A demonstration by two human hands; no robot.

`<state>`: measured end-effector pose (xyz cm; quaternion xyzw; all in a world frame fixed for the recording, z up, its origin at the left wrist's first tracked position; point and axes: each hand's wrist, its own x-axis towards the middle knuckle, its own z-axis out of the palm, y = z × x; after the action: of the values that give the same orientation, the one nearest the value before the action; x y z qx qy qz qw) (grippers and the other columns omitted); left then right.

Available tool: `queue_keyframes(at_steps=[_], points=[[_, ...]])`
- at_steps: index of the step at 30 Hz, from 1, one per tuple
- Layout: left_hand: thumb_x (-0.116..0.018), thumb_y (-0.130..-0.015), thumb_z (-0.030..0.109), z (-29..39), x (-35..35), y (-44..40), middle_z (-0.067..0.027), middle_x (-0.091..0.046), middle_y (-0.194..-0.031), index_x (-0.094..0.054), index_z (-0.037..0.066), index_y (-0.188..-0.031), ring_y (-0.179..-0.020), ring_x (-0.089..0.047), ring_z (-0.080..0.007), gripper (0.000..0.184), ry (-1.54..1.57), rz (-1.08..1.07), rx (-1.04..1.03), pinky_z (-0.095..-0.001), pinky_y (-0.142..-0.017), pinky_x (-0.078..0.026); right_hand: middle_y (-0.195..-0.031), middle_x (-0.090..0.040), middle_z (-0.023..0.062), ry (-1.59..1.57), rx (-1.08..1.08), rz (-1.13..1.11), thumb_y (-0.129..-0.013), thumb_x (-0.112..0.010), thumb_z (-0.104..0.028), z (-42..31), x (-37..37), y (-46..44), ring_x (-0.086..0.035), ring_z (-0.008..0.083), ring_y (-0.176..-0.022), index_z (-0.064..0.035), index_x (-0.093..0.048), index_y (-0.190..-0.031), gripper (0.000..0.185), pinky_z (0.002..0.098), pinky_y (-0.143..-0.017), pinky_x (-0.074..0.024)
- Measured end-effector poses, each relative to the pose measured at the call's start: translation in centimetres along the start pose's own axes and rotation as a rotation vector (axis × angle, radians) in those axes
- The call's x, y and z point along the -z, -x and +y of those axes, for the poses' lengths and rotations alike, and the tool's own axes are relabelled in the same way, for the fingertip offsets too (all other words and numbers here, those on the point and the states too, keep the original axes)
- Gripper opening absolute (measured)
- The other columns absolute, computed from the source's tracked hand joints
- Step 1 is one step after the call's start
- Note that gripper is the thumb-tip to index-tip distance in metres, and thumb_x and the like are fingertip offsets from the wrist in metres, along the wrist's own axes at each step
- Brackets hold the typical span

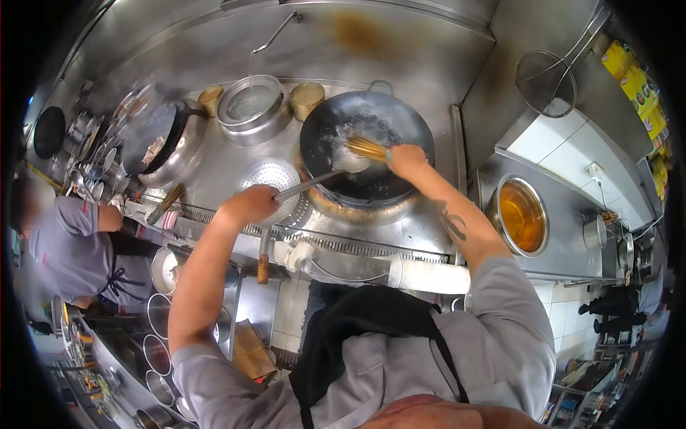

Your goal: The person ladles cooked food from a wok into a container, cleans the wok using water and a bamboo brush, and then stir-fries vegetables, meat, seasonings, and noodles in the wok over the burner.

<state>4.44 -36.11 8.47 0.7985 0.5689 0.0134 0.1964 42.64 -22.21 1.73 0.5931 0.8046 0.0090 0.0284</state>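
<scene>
A large dark wok [321, 146] sits on the stove with whitish, foamy liquid inside. My right hand [409, 161] is closed round a bamboo brush [367, 149], whose bristles are down in the wok. Above the wok's left side is a metal ladle [311, 184]; my left hand [259, 203] grips the end of its handle, and its bowl rests in the wok beside the bristles. Just left of and behind my left hand lies a perforated strainer [269, 174], partly hidden by that hand.
Metal pots [250, 107] stand behind left. Another person [68, 236] works at far left near a second wok [174, 139]. A steel bowl of amber liquid [520, 216] is on the right counter. A wire strainer [547, 82] hangs above. A towel-wrapped rail [429, 275] runs along the stove front.
</scene>
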Motion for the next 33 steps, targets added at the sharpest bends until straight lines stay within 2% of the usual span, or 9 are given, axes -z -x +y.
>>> queue_keyframes(at_steps=[3, 7, 10, 14, 17, 20, 24, 28, 33], points=[[-0.056, -0.086, 0.026, 0.2, -0.1, -0.2, -0.0226, -0.064, -0.092, -0.063, 0.001, -0.097, -0.091, -0.061, -0.0394, 0.028, -0.011, -0.028, -0.002, -0.0469, -0.08, -0.046, -0.092, -0.07, 0.0146, -0.004, 0.134, 0.009, -0.081, -0.063, -0.033, -1.6, -0.9, 1.8, -0.067, 0.0318, -0.089, -0.0078, -0.071, -0.095, 0.03, 0.0433, -0.078, -0.0533], [-0.056, -0.085, 0.023, -0.3, -1.7, 0.6, -0.0222, -0.066, -0.094, -0.064, 0.002, -0.102, -0.092, -0.062, -0.0392, 0.028, 0.066, 0.0, -0.011, -0.0457, -0.082, -0.047, -0.092, -0.07, 0.0138, -0.045, -0.089, -0.074, -0.08, -0.063, -0.037, 0.4, 0.5, -0.1, -0.067, 0.0314, -0.089, -0.0101, -0.072, -0.093, 0.031, 0.0427, -0.078, -0.0534], [-0.056, -0.085, 0.022, -1.5, -3.4, 0.0, -0.0222, -0.066, -0.092, -0.063, 0.003, -0.104, -0.091, -0.063, -0.0394, 0.029, 0.115, 0.033, -0.049, -0.0447, -0.081, -0.048, -0.091, -0.07, 0.0135, -0.104, 0.092, 0.001, -0.08, -0.063, -0.036, -0.5, -0.9, 0.8, -0.068, 0.0317, -0.087, -0.0105, -0.072, -0.091, 0.03, 0.0424, -0.076, -0.0537], [-0.056, -0.086, 0.022, -0.6, -3.5, -0.1, -0.0213, -0.066, -0.087, -0.063, 0.002, -0.102, -0.085, -0.064, -0.038, 0.027, 0.121, 0.075, -0.071, -0.0436, -0.077, -0.049, -0.088, -0.07, 0.0134, -0.017, -0.033, -0.032, -0.079, -0.063, -0.035, 1.0, 0.5, -1.3, -0.068, 0.0324, -0.084, -0.0102, -0.072, -0.091, 0.029, 0.0427, -0.075, -0.0539], [-0.054, -0.088, 0.024, 1.1, -0.9, -0.7, -0.0219, -0.065, -0.095, -0.062, 0.003, -0.109, -0.089, -0.063, -0.0365, 0.031, 0.111, -0.092, 0.035, -0.0434, -0.079, -0.048, -0.089, -0.07, 0.0143, 0.145, 0.144, 0.076, -0.08, -0.06, -0.031, -1.6, -0.3, 0.7, -0.068, 0.0322, -0.086, -0.0093, -0.072, -0.09, 0.027, 0.0423, -0.075, -0.0541], [-0.054, -0.087, 0.024, 3.2, 2.1, -0.1, -0.0214, -0.065, -0.096, -0.062, 0.003, -0.106, -0.091, -0.062, -0.037, 0.029, 0.11, -0.202, 0.179, -0.0445, -0.08, -0.047, -0.09, -0.07, 0.0167, 0.013, 0.014, -0.019, -0.081, -0.059, -0.028, 0.7, -0.1, 0.1, -0.068, 0.0327, -0.087, -0.007, -0.072, -0.089, 0.026, 0.0428, -0.075, -0.0541], [-0.051, -0.087, 0.018, -0.1, -2.1, -1.4, -0.0195, -0.065, -0.09, -0.062, 0.004, -0.105, -0.083, -0.064, -0.0329, 0.025, -0.215, 0.153, -0.082, -0.0443, -0.07, -0.05, -0.093, -0.07, 0.0161, -0.018, -0.062, 0.113, -0.08, -0.061, -0.032, -0.4, -2.0, -0.2, -0.067, 0.0333, -0.089, -0.0073, -0.071, -0.093, 0.03, 0.0441, -0.077, -0.0535], [-0.049, -0.088, 0.011, 1.0, -3.5, 0.6, -0.0145, -0.066, -0.082, -0.06, 0.006, -0.118, -0.077, -0.068, -0.0274, 0.032, -0.502, 0.25, -0.003, -0.0402, -0.066, -0.055, -0.095, -0.07, 0.015, -0.34, 0.006, -0.205, -0.077, -0.066, -0.041, 2.3, -2.1, -0.4, -0.067, 0.0326, -0.088, -0.0099, -0.071, -0.095, 0.037, 0.0432, -0.078, -0.0527], [-0.051, -0.086, 0.006, 1.1, -5.7, 2.0, -0.0137, -0.064, -0.088, -0.053, 0.007, -0.129, -0.076, -0.068, -0.0272, 0.044, -0.586, 0.303, 0.005, -0.0365, -0.064, -0.056, -0.088, -0.07, 0.0158, -0.192, -0.064, -0.109, -0.075, -0.066, -0.042, 0.7, -0.1, 0.0, -0.068, 0.0332, -0.083, -0.0108, -0.072, -0.094, 0.037, 0.0437, -0.077, -0.0518]])
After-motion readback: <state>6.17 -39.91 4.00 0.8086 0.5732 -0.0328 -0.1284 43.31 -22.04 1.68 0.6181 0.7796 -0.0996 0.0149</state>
